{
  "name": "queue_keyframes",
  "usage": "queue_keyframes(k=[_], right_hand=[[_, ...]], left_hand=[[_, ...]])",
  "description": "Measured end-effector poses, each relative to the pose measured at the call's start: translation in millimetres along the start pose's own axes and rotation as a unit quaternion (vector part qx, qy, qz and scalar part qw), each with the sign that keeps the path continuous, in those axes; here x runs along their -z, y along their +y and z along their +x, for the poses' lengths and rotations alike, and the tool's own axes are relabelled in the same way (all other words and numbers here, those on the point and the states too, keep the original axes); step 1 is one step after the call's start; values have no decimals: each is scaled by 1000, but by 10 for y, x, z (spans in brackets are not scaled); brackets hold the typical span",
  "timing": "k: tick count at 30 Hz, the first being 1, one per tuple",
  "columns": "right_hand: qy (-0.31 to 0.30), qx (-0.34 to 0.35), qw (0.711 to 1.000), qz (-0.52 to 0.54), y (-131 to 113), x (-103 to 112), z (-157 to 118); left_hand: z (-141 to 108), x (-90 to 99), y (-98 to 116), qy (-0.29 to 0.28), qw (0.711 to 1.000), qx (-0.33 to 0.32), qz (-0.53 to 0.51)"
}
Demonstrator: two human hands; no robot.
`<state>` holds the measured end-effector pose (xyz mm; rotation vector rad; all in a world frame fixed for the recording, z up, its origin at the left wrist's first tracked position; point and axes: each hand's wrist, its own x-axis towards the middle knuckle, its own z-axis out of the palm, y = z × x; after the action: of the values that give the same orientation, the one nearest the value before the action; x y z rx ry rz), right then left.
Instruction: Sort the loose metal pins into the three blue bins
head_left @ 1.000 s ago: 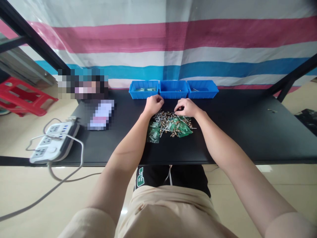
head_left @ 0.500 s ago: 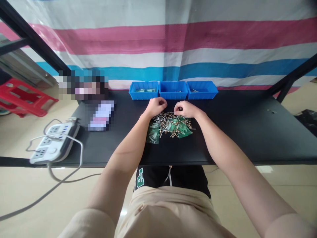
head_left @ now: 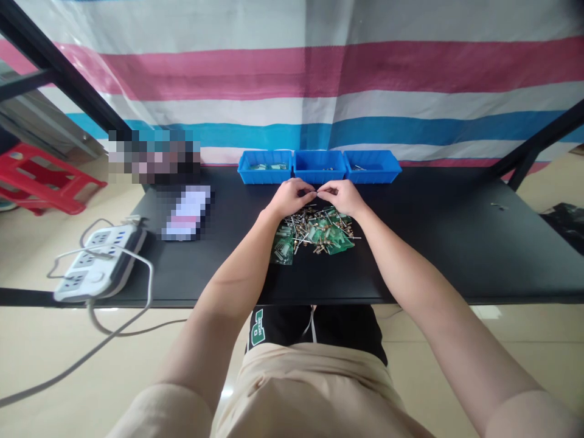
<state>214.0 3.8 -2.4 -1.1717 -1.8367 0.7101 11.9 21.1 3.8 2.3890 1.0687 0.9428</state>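
My left hand (head_left: 293,196) and my right hand (head_left: 343,196) meet at the fingertips just above the far side of a heap of small metal parts (head_left: 298,226). Both are closed in a pinch; whatever lies between the fingers is too small to make out. Thin silvery pins and brassy ends show among the parts. Clear green bags (head_left: 340,241) lie on the heap's right side, and another green bag (head_left: 283,248) with pale pieces inside lies at its left. Part of the heap is hidden beneath my hands.
Behind my hands stand three blue bins in a row: the left bin (head_left: 264,177) holds pale pieces, the middle bin (head_left: 319,176) and right bin (head_left: 374,176) a few small parts. A power strip (head_left: 103,258) with cables and a blurred phone (head_left: 187,213) lie left on the black table (head_left: 438,243).
My right hand has lifted off the heap and moved left and away from me until its fingertips meet those of my left hand. The left fingertips have shifted slightly right.
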Motion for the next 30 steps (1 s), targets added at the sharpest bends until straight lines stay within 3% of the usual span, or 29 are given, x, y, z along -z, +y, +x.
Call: queue_keyframes(k=[7,13,23,26,30], right_hand=[[31,14,999,-7,10,-46,4],[65,3,998,-24,66,-6,8],[57,16,997,-45,88,17,4],[84,16,995,-52,99,28,13],[165,3,985,-56,148,62,39]], left_hand=[[17,-42,-70,3,999,-31,5],[13,-40,-79,32,999,-15,15],[10,-21,-50,38,999,16,31],[6,-13,-65,50,998,29,38],[3,-8,-123,88,994,50,43]])
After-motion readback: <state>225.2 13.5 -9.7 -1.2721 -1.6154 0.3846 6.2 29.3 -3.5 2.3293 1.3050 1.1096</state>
